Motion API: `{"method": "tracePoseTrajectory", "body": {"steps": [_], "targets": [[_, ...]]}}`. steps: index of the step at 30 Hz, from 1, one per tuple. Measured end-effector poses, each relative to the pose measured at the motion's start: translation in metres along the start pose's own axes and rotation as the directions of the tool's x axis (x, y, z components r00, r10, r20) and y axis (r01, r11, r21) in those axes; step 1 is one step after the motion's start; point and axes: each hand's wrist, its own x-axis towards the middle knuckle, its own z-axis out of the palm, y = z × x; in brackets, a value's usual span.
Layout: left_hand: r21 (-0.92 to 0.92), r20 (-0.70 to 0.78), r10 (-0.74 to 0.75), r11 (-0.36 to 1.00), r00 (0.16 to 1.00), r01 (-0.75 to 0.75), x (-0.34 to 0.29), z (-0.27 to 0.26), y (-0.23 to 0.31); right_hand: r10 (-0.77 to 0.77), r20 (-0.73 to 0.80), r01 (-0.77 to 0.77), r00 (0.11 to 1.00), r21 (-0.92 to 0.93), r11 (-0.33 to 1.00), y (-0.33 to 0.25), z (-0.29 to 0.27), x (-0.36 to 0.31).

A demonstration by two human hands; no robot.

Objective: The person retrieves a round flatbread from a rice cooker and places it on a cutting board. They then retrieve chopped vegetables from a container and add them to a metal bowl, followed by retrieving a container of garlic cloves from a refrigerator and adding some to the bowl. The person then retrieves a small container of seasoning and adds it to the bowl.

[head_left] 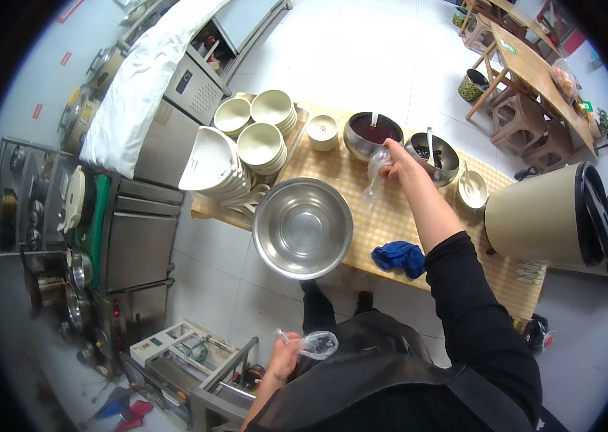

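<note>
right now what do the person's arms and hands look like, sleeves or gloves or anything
Both hands are bare, no gloves. The right hand leads to a forearm that is bare up to about the elbow, where a black sleeve is pushed up and covers the upper arm. The left hand has a thin dark band at the wrist; its forearm looks bare too. A dark apron covers the front of the body.

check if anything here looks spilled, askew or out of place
No spill shows. One stack of white bowls at the table's left end lies tipped on its side, while the stacks beside it stand upright. A blue cloth sits crumpled at the near table edge. The right hand and left hand each hold a clear plastic bag.
</note>
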Motion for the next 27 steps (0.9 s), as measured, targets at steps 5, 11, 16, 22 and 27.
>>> {"method": "tracePoseTrajectory", "body": {"steps": [5,11,16,22,27], "targets": [[0.000,-0.182,-0.001,1.000,0.983,0.001,0.050,-0.016,-0.008,-0.311,-0.151,0.279,0.939,-0.197,0.940,0.014,-0.005,-0.015],[-0.301,-0.383,0.084,0.930,0.920,-0.211,0.177,-0.034,-0.041,-0.530,0.012,0.488,0.848,-0.406,0.772,0.114,-0.044,-0.078],[-0.767,-0.328,-0.054,0.598,0.943,-0.232,0.295,-0.024,-0.050,-0.228,0.004,0.181,0.974,-0.620,0.763,0.255,-0.079,-0.124],[-0.581,-0.502,0.055,0.717,0.863,-0.384,0.401,-0.014,0.019,0.206,-0.074,-0.201,0.976,-0.677,0.708,0.348,-0.073,-0.115],[-0.571,-0.573,0.081,0.675,0.816,-0.468,0.490,-0.010,0.114,0.188,0.009,-0.136,0.982,-0.658,0.741,0.384,-0.055,-0.078]]}}
